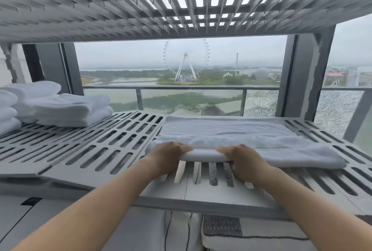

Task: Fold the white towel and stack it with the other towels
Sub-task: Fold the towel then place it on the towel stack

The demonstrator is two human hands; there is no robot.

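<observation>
A white towel (241, 136) lies folded lengthwise on the right half of a grey slotted shelf (104, 146). My left hand (167, 158) and my right hand (243, 162) both grip its near folded edge, thumbs under and fingers curled over the top, about a hand's width apart. The near left corner of the towel is lifted slightly off the shelf. A stack of folded white towels (64, 110) sits at the shelf's far left, well away from both hands.
Another slotted shelf (181, 9) hangs close overhead. Upright grey posts (302, 73) stand at the back right. Behind is a window with a balcony rail. Below the shelf lie striped cushions (251, 232).
</observation>
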